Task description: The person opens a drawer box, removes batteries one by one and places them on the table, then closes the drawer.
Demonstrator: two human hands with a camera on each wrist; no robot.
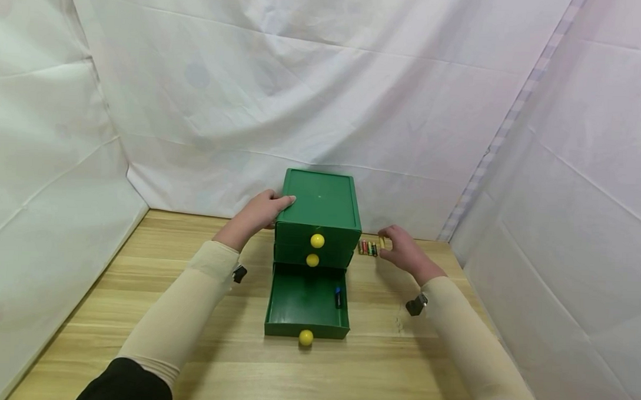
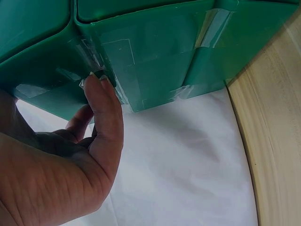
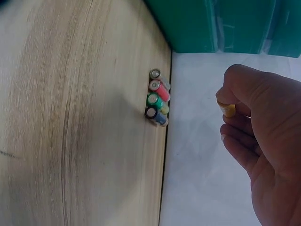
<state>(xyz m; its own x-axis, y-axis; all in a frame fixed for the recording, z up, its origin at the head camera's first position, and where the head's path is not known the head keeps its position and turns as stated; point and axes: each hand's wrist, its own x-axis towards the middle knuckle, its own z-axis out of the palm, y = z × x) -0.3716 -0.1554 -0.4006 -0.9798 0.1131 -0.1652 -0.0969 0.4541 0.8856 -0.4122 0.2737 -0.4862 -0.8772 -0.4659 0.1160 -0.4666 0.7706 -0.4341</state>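
A green drawer cabinet (image 1: 320, 197) with yellow knobs stands on the table, its bottom drawer (image 1: 290, 305) pulled out. One dark battery with a blue end (image 1: 338, 298) lies at the right side of that drawer. My left hand (image 1: 259, 212) grips the cabinet's upper left edge, thumb on the top; in the left wrist view its bent fingers (image 2: 104, 108) press the side wall. Between thumb and fingers my right hand (image 1: 403, 250) pinches a yellow battery (image 3: 227, 109), held up off the table. Close to it, a row of several batteries (image 3: 160, 92) lies beside the cabinet.
The wooden table (image 1: 230, 361) runs back to a white cloth (image 1: 223, 102) hung behind the cabinet. More white cloth hangs on the left and right. The open drawer's knob (image 1: 305, 338) juts toward the front.
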